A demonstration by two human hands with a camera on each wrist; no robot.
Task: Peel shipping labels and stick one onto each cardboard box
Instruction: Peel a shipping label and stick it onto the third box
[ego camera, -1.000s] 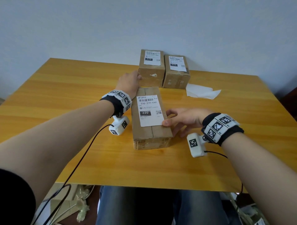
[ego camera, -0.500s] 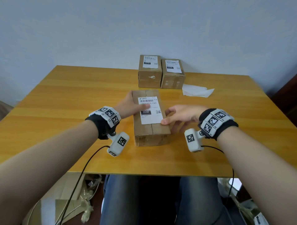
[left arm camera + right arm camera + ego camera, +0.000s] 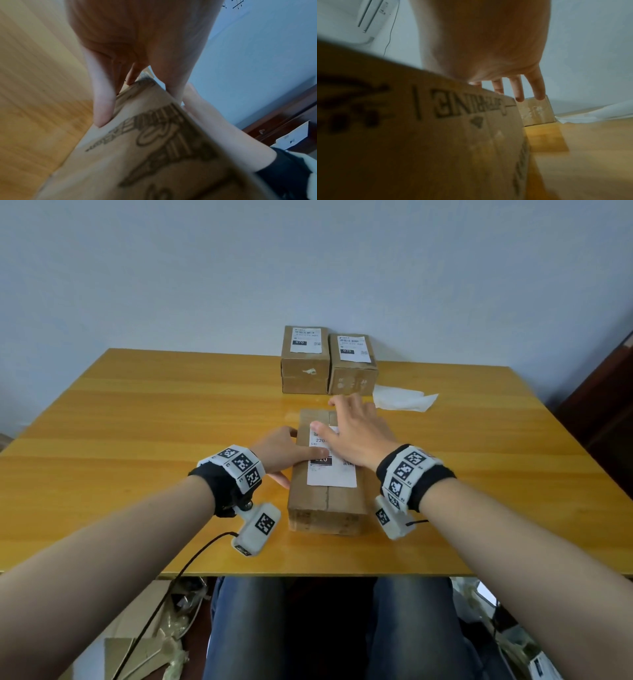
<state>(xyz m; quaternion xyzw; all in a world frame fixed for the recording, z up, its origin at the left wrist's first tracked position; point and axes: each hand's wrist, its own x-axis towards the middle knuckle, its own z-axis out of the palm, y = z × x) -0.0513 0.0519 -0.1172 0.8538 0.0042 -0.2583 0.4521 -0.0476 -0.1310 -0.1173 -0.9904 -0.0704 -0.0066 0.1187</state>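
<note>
Long box (image 3: 327, 501) at surface (image 3: 137, 422) centre. Left grip (image 3: 284, 451) clasps its 9 o'clock side, thumb on label (image 3: 330, 474). Right grip (image 3: 356, 433) flat, fingers straight, pressing label.

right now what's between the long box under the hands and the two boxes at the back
In the head view, only bare wooden table between the long cardboard box and two smaller labelled boxes; right hand reaches over it.

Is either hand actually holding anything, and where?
Left hand grips the near box by its left side; right hand lies flat on its label.
</note>
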